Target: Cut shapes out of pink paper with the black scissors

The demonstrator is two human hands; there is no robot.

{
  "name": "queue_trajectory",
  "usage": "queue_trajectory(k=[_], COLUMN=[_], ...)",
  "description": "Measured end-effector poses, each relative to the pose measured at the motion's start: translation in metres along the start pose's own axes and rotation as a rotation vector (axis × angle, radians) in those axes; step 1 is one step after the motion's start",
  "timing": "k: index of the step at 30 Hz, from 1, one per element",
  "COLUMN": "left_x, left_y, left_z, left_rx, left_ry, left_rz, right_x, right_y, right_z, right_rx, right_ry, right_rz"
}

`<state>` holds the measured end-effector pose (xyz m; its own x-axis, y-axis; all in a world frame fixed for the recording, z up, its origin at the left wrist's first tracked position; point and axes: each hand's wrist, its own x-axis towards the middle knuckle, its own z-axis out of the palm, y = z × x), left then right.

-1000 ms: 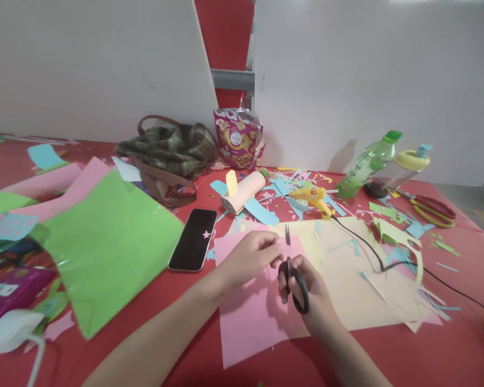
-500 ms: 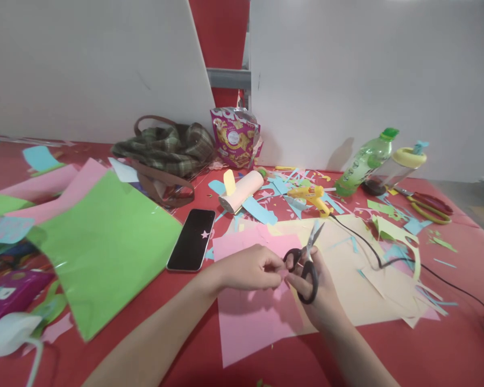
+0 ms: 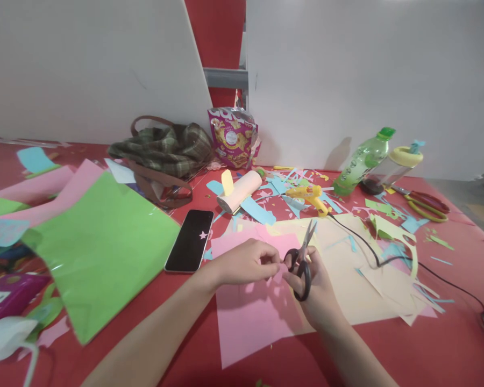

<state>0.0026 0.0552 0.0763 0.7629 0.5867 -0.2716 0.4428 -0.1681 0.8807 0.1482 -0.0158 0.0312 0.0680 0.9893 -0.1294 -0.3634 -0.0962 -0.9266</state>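
Observation:
My right hand [image 3: 312, 293] grips black-handled scissors [image 3: 302, 258], blades pointing up and away, nearly closed. My left hand [image 3: 244, 262] is pinched on a small pink paper piece [image 3: 279, 275] held right beside the scissor handles. Both hands hover over a pink sheet [image 3: 254, 317] that lies on a cream sheet [image 3: 358, 269] on the red table [image 3: 447, 344].
A black phone [image 3: 189, 241] lies left of my hands, a large green sheet [image 3: 100, 242] further left. Behind are a yellow glue gun [image 3: 308, 194] with its black cord, a paper roll [image 3: 240, 192], a plaid bag [image 3: 163, 153], a snack pouch [image 3: 233, 137], a green bottle [image 3: 361, 161] and red-handled scissors [image 3: 425, 206].
The scissors have swung from pointing straight up to leaning right, and their blades have come nearly together. My left hand stays pinched on the small pink piece.

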Motion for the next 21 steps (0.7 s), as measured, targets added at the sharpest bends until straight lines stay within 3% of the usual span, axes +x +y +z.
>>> queue_trajectory(k=[7, 15, 21], left_x=[0.001, 0.003, -0.002], left_y=[0.001, 0.002, 0.003], left_z=[0.003, 0.008, -0.011], left_rx=[0.000, -0.015, -0.011], left_ry=[-0.004, 0.020, 0.165], left_rz=[0.025, 0.041, 0.071], right_x=[0.003, 0.002, 0.000], right_y=[0.000, -0.001, 0.001], right_z=[0.000, 0.001, 0.003], right_rx=[0.039, 0.065, 0.053], right_ry=[0.099, 0.086, -0.102], right_rz=[-0.021, -0.015, 0.004])
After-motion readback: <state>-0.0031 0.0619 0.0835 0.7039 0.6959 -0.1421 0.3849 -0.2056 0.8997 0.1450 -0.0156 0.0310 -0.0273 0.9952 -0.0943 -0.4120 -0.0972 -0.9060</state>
